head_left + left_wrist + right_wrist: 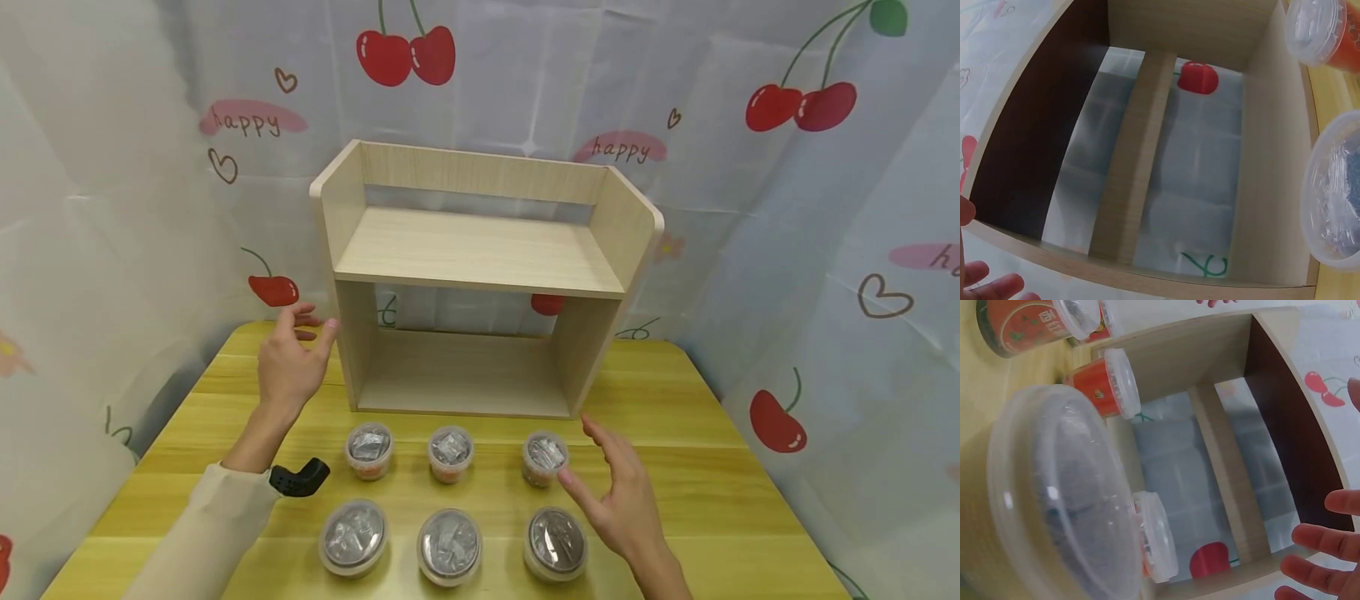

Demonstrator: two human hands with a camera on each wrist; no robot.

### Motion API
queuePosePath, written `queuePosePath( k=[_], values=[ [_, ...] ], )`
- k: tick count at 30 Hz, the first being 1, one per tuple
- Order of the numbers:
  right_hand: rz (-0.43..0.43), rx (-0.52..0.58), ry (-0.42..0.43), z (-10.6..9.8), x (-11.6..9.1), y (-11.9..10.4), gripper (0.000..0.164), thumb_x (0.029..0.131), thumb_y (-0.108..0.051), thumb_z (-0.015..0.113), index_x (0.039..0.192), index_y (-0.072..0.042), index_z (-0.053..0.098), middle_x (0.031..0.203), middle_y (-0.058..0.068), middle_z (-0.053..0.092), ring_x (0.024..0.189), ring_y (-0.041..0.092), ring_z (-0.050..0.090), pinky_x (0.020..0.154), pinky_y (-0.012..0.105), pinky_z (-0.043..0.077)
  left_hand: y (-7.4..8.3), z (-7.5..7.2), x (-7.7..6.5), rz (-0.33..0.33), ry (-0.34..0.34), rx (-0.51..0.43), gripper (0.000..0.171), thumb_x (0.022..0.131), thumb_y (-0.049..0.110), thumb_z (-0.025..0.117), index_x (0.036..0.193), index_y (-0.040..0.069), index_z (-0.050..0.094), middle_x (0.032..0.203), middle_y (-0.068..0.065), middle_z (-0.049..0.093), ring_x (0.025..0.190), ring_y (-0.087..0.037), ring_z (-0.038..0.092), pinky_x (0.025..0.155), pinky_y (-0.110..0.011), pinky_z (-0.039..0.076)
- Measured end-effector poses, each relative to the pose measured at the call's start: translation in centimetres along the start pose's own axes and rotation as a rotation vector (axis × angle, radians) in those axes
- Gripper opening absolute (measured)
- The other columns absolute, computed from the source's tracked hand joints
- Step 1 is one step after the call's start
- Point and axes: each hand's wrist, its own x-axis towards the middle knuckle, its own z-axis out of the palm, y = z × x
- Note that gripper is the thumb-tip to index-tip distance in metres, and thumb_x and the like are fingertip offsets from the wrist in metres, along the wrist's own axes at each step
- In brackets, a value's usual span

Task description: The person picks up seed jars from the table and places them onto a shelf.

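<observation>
Beside the left panel of a pale wooden two-tier shelf (pixel 472 247), my left hand (pixel 291 360) is raised with its fingers loosely extended and its thumb at the panel's edge. My right hand (pixel 621 498) hovers at the front right, fingers spread, holding nothing. Its thumb tip is close to the rightmost small lidded tub (pixel 545 457). Two more small tubs, a middle one (pixel 451 454) and a left one (pixel 369 450), line up before the shelf. In the right wrist view a small tub (pixel 1094 389) shows an orange-red label.
Three larger clear-lidded tubs form a nearer row: left (pixel 353 537), middle (pixel 449 547) and right (pixel 556 543). Everything stands on a yellow wood-grain table (pixel 705 500). A cherry-printed curtain (pixel 517 67) surrounds its back and sides. A black strap piece (pixel 300 478) sits at the left wrist.
</observation>
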Motion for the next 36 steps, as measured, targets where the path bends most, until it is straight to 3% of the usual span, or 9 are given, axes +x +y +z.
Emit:
queuePosePath(
  k=[4, 11, 17, 29, 33, 36],
  values=[
    [-0.012, -0.001, 0.033, 0.2, -0.7, 0.3, 0.064, 0.074, -0.018, 0.08, 0.132, -0.002, 0.059, 0.118, 0.01, 0.067, 0.103, 0.025, 0.06, 0.077, 0.041, 0.048, -0.6, 0.5, 0.5, 0.024, -0.009, -0.05, 0.044, 0.097, 0.027, 0.06, 0.127, -0.005, 0.053, 0.11, -0.023, 0.065, 0.095, -0.041, 0.065, 0.078, -0.05, 0.048],
    [0.05, 0.012, 0.033, 0.1, -2.1, 0.8, 0.064, 0.074, -0.016, 0.081, 0.132, -0.003, 0.059, 0.116, 0.009, 0.067, 0.1, 0.02, 0.059, 0.075, 0.043, 0.05, -1.2, 1.5, 1.1, -0.002, -0.029, -0.109, 0.046, 0.1, 0.032, 0.054, 0.129, -0.004, 0.052, 0.116, -0.024, 0.063, 0.102, -0.04, 0.062, 0.085, -0.05, 0.045],
    [0.076, 0.013, 0.047, 0.0, -2.9, 1.4, 0.064, 0.073, -0.015, 0.082, 0.132, -0.005, 0.059, 0.114, 0.008, 0.068, 0.099, 0.018, 0.059, 0.074, 0.042, 0.05, -1.4, 2.4, 1.9, 0.014, -0.068, -0.135, 0.048, 0.102, 0.031, 0.05, 0.132, -0.007, 0.05, 0.124, -0.026, 0.059, 0.109, -0.042, 0.06, 0.092, -0.055, 0.046],
    [0.087, 0.061, 0.028, 0.3, -3.7, 2.2, 0.064, 0.075, -0.014, 0.08, 0.134, -0.005, 0.057, 0.115, 0.011, 0.067, 0.099, 0.025, 0.06, 0.075, 0.043, 0.05, -1.1, 3.0, 3.6, 0.047, -0.024, -0.092, 0.046, 0.104, 0.027, 0.05, 0.129, -0.011, 0.052, 0.124, -0.029, 0.059, 0.105, -0.046, 0.062, 0.09, -0.056, 0.048],
    [0.079, 0.066, 0.017, 0.3, -4.4, 2.4, 0.064, 0.076, -0.015, 0.079, 0.135, -0.006, 0.057, 0.115, 0.009, 0.067, 0.097, 0.026, 0.06, 0.075, 0.042, 0.05, -1.3, 3.3, 3.6, 0.089, 0.002, -0.049, 0.037, 0.104, 0.026, 0.049, 0.112, -0.009, 0.059, 0.106, -0.026, 0.065, 0.092, -0.042, 0.066, 0.078, -0.029, 0.052],
    [0.079, 0.082, 0.0, 0.4, -5.0, 2.5, 0.064, 0.076, -0.016, 0.078, 0.135, -0.006, 0.057, 0.115, 0.007, 0.067, 0.097, 0.027, 0.061, 0.076, 0.043, 0.05, -1.5, 3.6, 3.5, 0.146, 0.025, 0.003, 0.032, 0.104, 0.023, 0.049, 0.094, -0.007, 0.056, 0.078, -0.022, 0.059, 0.07, -0.035, 0.061, 0.059, -0.015, 0.036]
  ],
)
